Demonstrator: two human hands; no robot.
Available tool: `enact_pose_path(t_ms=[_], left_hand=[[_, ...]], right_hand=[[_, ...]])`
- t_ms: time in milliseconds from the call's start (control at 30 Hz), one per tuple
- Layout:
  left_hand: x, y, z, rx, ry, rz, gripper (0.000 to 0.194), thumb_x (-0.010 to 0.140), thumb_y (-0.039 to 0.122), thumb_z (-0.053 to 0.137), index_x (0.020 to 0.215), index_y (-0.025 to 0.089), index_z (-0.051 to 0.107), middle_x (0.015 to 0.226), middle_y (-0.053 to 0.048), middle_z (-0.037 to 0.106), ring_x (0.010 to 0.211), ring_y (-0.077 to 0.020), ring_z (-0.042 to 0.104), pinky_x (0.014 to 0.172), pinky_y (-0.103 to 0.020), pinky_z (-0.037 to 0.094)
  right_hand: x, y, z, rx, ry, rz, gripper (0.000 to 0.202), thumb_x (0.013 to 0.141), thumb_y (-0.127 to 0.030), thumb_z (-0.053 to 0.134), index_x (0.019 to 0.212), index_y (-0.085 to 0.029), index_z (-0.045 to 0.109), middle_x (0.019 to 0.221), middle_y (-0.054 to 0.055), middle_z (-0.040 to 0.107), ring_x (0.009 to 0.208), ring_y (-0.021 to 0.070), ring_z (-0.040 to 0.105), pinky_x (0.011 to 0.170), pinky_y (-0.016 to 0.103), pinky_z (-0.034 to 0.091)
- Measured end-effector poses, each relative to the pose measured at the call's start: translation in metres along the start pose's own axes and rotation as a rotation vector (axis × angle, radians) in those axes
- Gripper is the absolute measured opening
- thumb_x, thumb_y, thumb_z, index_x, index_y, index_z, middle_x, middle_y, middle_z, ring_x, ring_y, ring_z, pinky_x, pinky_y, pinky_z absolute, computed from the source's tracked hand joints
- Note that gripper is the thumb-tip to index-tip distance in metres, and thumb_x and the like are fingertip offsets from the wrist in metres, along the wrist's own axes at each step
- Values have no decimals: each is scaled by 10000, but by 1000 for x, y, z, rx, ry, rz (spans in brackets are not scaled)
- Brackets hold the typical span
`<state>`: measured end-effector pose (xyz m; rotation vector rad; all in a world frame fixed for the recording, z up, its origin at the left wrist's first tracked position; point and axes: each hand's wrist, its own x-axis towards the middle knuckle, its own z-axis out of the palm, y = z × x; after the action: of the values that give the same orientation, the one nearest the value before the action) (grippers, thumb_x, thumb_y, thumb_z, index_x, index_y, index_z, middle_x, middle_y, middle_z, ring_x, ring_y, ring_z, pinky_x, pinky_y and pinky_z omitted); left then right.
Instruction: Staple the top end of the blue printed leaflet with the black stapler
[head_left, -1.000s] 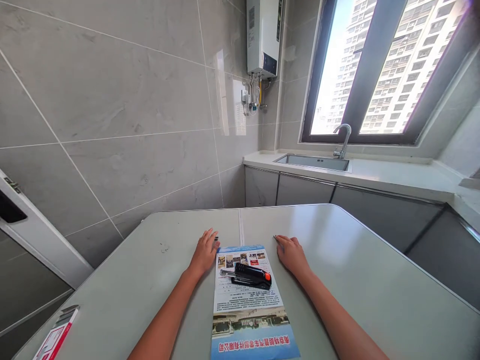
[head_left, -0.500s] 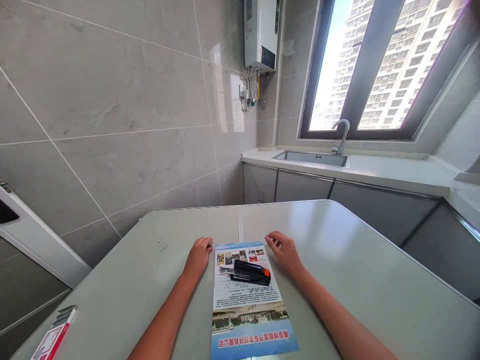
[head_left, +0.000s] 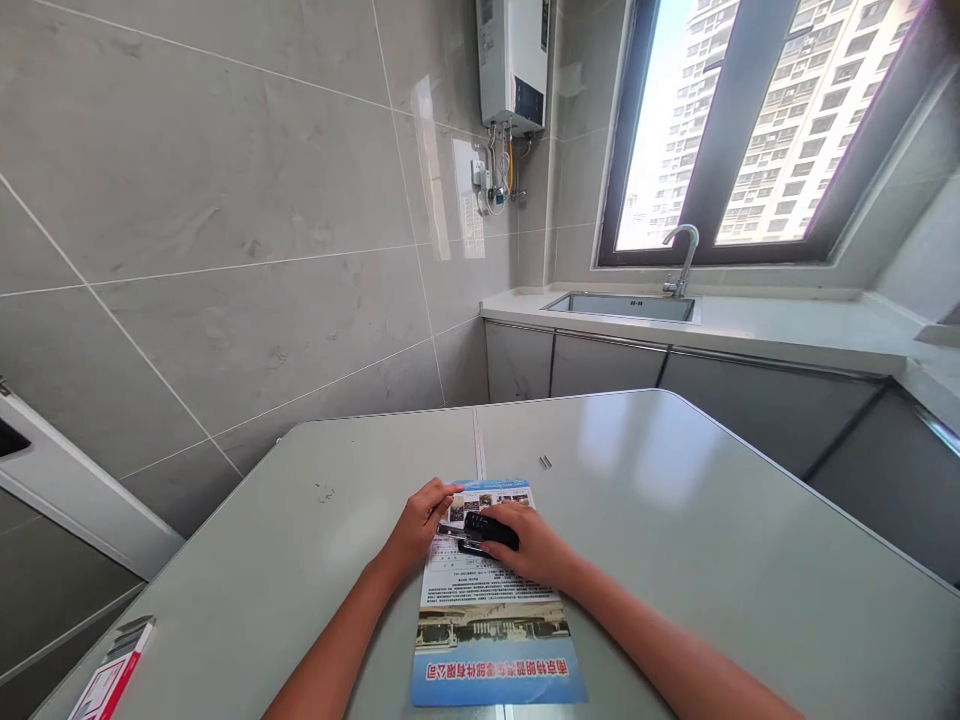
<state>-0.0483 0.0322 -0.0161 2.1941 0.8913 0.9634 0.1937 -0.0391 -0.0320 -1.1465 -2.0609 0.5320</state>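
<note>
My right hand [head_left: 529, 545] is wrapped round the rear of a black stapler [head_left: 477, 530], covering its red-marked end. The stapler lies on a printed leaflet [head_left: 495, 625], its metal magazine extending left from under the black top. At the leaflet's upper left edge, my left hand [head_left: 416, 525] rests with its fingers reaching over the paper, close to the stapler's front end. Those fingers look apart and hold nothing that I can see. Beyond the leaflet, small strips of staples [head_left: 545, 462] lie on the table [head_left: 645, 560].
Several tiny loose bits [head_left: 324, 492], perhaps staples, are scattered left of the leaflet. A red and white box [head_left: 112, 672] sits at the table's near left edge. Past the table are a counter [head_left: 787, 330] with a sink [head_left: 626, 308], and a tiled wall [head_left: 247, 220].
My right hand has moved left and down from beside the leaflet and taken hold of the stapler. Staple strips now show where it was. My left hand has shifted right, onto the leaflet's edge.
</note>
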Motion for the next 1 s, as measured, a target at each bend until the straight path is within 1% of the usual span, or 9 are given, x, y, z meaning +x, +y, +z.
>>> enact_pose_path(t_ms=[100, 200, 267, 333, 467, 633, 733, 900, 1000], left_hand=[[0, 1, -1, -37, -28, 4, 333, 1041, 383, 529, 1248, 253, 755, 1003, -74, 699, 910, -188, 649, 847, -314, 504], [-2, -1, -5, -71, -54, -42, 288, 949, 382, 694, 1182, 243, 790, 1054, -82, 770, 960, -216, 700, 910, -344, 527], [-4, -4, -8, -91, -98, -75, 272, 880, 378, 776, 1103, 227, 818, 1027, -80, 802, 941, -233, 732, 913, -359, 546], [-6, -6, -10, -108, -155, -84, 247, 846, 372, 807, 1032, 212, 835, 992, -82, 816, 914, -244, 753, 882, -357, 567], [-8, -6, -10, -94, -235, -87, 233, 829, 358, 812, 996, 199, 841, 974, -83, 822, 886, -248, 769, 831, -339, 591], [-6, -2, -10, -74, -280, -76, 217, 842, 360, 790, 975, 197, 842, 953, -82, 823, 859, -248, 771, 796, -340, 598], [-5, 2, -9, -46, -280, -61, 217, 864, 364, 765, 991, 207, 842, 941, -75, 823, 837, -236, 765, 786, -333, 596], [-4, 9, -3, -64, -210, -76, 207, 860, 366, 768, 947, 195, 846, 907, -71, 822, 812, -231, 762, 765, -318, 593], [-3, 12, -4, -90, -254, -90, 203, 869, 359, 762, 965, 202, 848, 927, -67, 821, 832, -232, 759, 769, -315, 589]], right_hand=[[0, 1, 0, 24, 27, 3, 348, 883, -334, 739, 1215, -245, 687, 1093, 66, 750, 1008, 250, 679, 916, 377, 491], [-1, 3, 4, 40, 71, 17, 358, 854, -316, 770, 1197, -241, 701, 1093, 66, 756, 1006, 253, 687, 918, 380, 487], [-1, 5, 5, 36, 83, 28, 343, 859, -317, 764, 1190, -245, 712, 1067, 62, 760, 982, 250, 691, 905, 379, 488], [-2, 6, 5, 30, 95, 42, 337, 862, -322, 760, 1188, -249, 721, 1055, 63, 760, 971, 249, 692, 899, 377, 491], [-2, 7, 4, 26, 106, 50, 361, 844, -320, 776, 1195, -247, 729, 1067, 73, 760, 974, 251, 691, 912, 378, 493], [-2, 5, 1, 22, 82, 20, 357, 844, -308, 770, 1195, -258, 730, 1038, 59, 764, 965, 248, 690, 879, 363, 496], [-1, 5, 0, 30, 80, 23, 353, 847, -309, 767, 1195, -262, 729, 1042, 55, 764, 973, 250, 691, 883, 364, 493], [-1, 7, 2, 32, 97, 34, 349, 848, -321, 770, 1189, -257, 730, 1059, 63, 766, 977, 254, 693, 897, 376, 492], [-2, 8, 2, 34, 97, 23, 344, 851, -331, 767, 1185, -258, 731, 1039, 63, 767, 959, 250, 692, 876, 370, 498]])
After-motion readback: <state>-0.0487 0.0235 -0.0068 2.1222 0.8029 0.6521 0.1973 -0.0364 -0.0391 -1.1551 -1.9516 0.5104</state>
